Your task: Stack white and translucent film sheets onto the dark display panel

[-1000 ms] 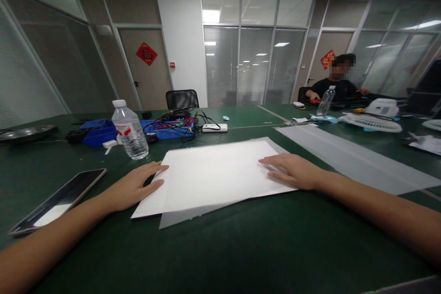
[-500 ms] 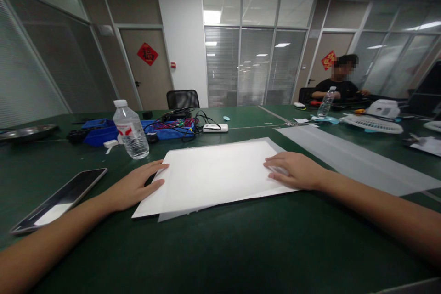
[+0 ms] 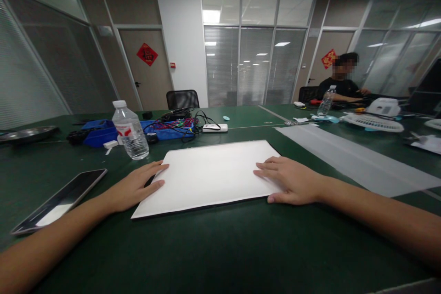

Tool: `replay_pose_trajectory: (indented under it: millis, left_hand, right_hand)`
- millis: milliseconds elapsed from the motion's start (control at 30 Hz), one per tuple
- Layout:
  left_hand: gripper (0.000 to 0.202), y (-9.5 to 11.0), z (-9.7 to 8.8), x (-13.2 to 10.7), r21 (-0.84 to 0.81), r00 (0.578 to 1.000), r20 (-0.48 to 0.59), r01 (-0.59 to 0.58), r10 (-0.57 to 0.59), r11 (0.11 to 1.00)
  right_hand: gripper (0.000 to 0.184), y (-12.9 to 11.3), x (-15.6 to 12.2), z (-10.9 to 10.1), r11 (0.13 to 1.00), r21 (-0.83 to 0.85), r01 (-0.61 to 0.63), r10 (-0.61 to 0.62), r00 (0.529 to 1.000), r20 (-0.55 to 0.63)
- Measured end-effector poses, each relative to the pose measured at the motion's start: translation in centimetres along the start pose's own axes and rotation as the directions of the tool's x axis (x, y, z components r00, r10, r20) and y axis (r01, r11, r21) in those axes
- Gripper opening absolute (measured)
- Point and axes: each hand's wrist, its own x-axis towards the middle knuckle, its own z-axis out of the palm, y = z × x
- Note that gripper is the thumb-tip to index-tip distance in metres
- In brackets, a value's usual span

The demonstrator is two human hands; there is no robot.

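Observation:
A white rectangular sheet [image 3: 210, 174], or a thin stack of sheets, lies flat on the green table [image 3: 206, 252]. Along its front edge runs a dark line, and what lies beneath is hidden. My left hand [image 3: 134, 187] rests at the left edge with its fingertips on the white surface, thumb and fingers apart. At the right end, my right hand [image 3: 294, 180] lies open over the corner, fingers stretched across the top and thumb by the front edge. A long translucent sheet [image 3: 347, 158] lies separately to the right.
A phone [image 3: 62, 200] lies beside my left forearm. Behind it stand a water bottle [image 3: 131, 131] and blue trays [image 3: 172, 131] of wires. White fan parts [image 3: 372, 122] and a second bottle [image 3: 326, 101] are at the far right, near a seated person [image 3: 339, 85].
My right hand has shifted left and slightly toward me, its thumb now at the front edge. The skewed translucent layer no longer sticks out around the white sheet. My left hand stays put.

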Motion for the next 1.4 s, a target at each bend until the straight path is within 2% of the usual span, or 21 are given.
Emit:
replay_pose_trajectory:
  millis: [167, 433, 733, 833, 900, 967, 1000, 1033, 1067, 1133, 1167, 1200, 1233, 1267, 1400]
  left_hand:
    - [0.078, -0.3, 0.1, 0.1, 0.004, 1.0, -0.014, -0.014, 0.014, 1.0]
    - [0.075, -0.3, 0.1, 0.0, 0.006, 1.0, -0.005, -0.006, 0.006, 1.0]
    - [0.072, -0.5, 0.1, -0.1, 0.01, 1.0, 0.01, -0.013, 0.013, 1.0]
    - [0.073, -0.2, 0.0, -0.1, 0.006, 1.0, 0.005, -0.015, 0.015, 1.0]
    - [0.074, 0.0, -0.1, 0.0, 0.008, 1.0, 0.008, -0.013, 0.013, 1.0]
    - [0.076, 0.2, -0.1, 0.0, 0.011, 1.0, 0.019, -0.008, 0.008, 1.0]
    - [0.077, 0.3, -0.2, 0.0, 0.013, 1.0, 0.023, -0.005, 0.004, 1.0]
    - [0.078, 0.4, -0.2, 0.0, 0.015, 1.0, 0.027, -0.001, 0.001, 1.0]
    - [0.079, 0.4, -0.3, 0.0, 0.018, 1.0, 0.029, 0.002, -0.002, 1.0]
    - [0.079, 0.4, -0.3, -0.1, 0.023, 1.0, 0.029, 0.002, -0.003, 1.0]
    - [0.078, 0.4, -0.3, -0.1, 0.025, 1.0, 0.026, 0.001, -0.001, 1.0]
    - [0.078, 0.3, -0.3, -0.1, 0.028, 1.0, 0.026, -0.001, 0.0, 1.0]
    - [0.077, 0.3, -0.3, -0.1, 0.031, 1.0, 0.026, 0.0, -0.001, 1.0]
    - [0.076, 0.2, -0.3, -0.2, 0.034, 1.0, 0.027, 0.002, -0.003, 0.999]
    - [0.076, -0.1, -0.1, -0.1, 0.04, 1.0, 0.022, 0.007, -0.008, 0.999]
  right_hand:
    - [0.083, -0.1, 0.1, -0.2, 1.0, 0.027, -0.004, 0.003, 0.999, 0.043]
    - [0.078, 1.5, -0.3, -0.3, 0.992, 0.117, 0.051, -0.056, 0.998, 0.042]
    - [0.077, 2.5, -0.9, 0.2, 0.986, 0.156, 0.057, -0.065, 0.997, 0.043]
    - [0.069, 3.7, -0.9, 0.7, 0.996, 0.088, -0.021, 0.022, 1.0, -0.009]
    - [0.068, 5.4, -1.1, 1.1, 0.984, -0.01, -0.18, 0.178, 0.98, -0.091]
    - [0.072, 8.0, -1.6, 1.5, 0.912, -0.124, -0.391, 0.369, 0.914, -0.169]
    - [0.076, 9.5, -2.0, 1.7, 0.847, -0.175, -0.502, 0.471, 0.861, -0.192]
    - [0.079, 11.1, -2.7, 1.9, 0.756, -0.217, -0.617, 0.583, 0.786, -0.204]
    - [0.083, 12.7, -3.4, 2.1, 0.643, -0.246, -0.725, 0.698, 0.688, -0.201]
    - [0.087, 15.6, -5.0, 2.5, 0.401, -0.25, -0.882, 0.888, 0.441, -0.13]
    - [0.087, 16.7, -5.8, 2.7, 0.326, -0.241, -0.914, 0.931, 0.355, -0.086]
    - [0.084, 17.7, -6.4, 2.9, 0.283, -0.23, -0.931, 0.954, 0.299, -0.036]
    - [0.082, 18.4, -6.9, 3.1, 0.269, -0.22, -0.938, 0.962, 0.274, 0.006]
    - [0.079, 18.9, -7.2, 3.2, 0.276, -0.213, -0.937, 0.961, 0.275, 0.036]
    - [0.071, 19.1, -7.1, 3.6, 0.327, -0.22, -0.919, 0.945, 0.322, 0.058]
